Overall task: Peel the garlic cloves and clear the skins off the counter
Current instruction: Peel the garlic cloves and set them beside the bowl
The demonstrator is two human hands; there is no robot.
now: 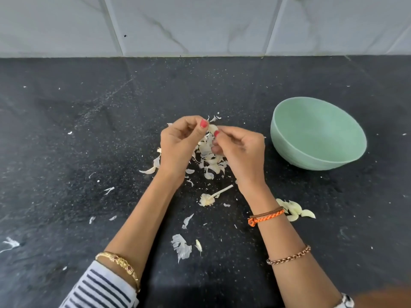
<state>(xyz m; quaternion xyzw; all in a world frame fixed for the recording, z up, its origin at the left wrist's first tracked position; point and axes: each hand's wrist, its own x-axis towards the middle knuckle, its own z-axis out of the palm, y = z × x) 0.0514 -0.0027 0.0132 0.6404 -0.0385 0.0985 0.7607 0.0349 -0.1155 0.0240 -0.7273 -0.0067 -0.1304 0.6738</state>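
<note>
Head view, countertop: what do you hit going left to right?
Striped sleeve → left hand → garlic clove pinched by both hands → right hand → peeled cloves → green bowl.

the green bowl [318,132] blocks the counter's [77,130] right side; garlic skins [209,156] litter the middle; its left lies open.

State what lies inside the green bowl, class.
The green bowl shows only bare interior: no cloves or skins visible. Its near wall hides a strip of the inside at the front, so something small lying there could go unseen.
</note>
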